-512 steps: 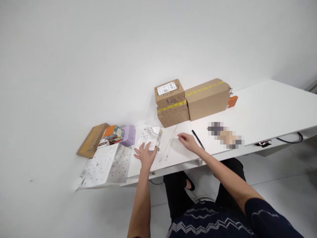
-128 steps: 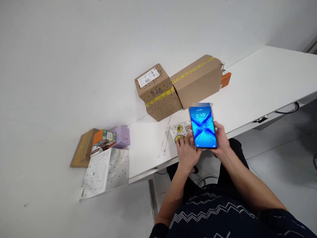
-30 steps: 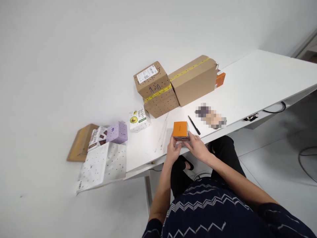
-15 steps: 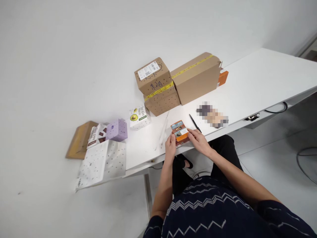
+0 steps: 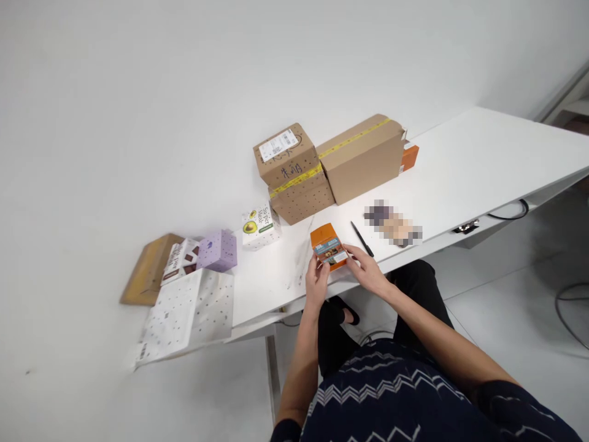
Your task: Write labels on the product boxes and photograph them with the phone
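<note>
Both my hands hold a small orange box with a printed label, just above the near edge of the white table. My left hand grips its left side with curled fingers. On the box's right side my right hand pinches it with thumb and fingers. A black pen lies on the table just right of the box.
Two taped cardboard boxes and a long carton stand at the back, an orange packet behind them. At left are an avocado-print box, a purple box, a chocolate box, a flat brown parcel and a dotted white mailer.
I have turned the orange box in my hands: its plain orange face showed a second ago, now the printed label faces me. Earlier I held a phone, now gone from my hands.
</note>
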### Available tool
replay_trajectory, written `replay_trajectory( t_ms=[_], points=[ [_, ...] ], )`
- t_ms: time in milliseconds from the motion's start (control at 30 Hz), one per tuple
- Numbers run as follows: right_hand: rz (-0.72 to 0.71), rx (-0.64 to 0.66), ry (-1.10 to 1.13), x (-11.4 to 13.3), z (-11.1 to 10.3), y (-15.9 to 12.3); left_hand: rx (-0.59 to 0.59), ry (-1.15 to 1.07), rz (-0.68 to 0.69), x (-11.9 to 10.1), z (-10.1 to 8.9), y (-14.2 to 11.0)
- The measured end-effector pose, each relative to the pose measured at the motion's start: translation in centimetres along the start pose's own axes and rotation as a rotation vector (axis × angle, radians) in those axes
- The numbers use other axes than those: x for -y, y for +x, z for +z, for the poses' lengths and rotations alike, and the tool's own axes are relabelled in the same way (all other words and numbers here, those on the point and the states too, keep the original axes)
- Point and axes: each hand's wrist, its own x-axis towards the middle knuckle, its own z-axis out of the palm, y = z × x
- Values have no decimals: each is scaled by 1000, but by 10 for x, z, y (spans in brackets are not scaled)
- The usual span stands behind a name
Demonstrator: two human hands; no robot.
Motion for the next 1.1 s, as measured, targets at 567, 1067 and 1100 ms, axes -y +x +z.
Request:
replay_trajectory(
  t_ms=[567, 1067, 1100],
  points=[
    [229, -56, 34, 15, -1, 4, -1, 59, -163, -16, 2, 5],
    [204, -75, 265, 26, -16, -3, 190, 333, 183, -41, 6, 18],
    [218, -96, 298, 25, -12, -6, 191, 347, 179, -44, 5, 22]
  ],
)
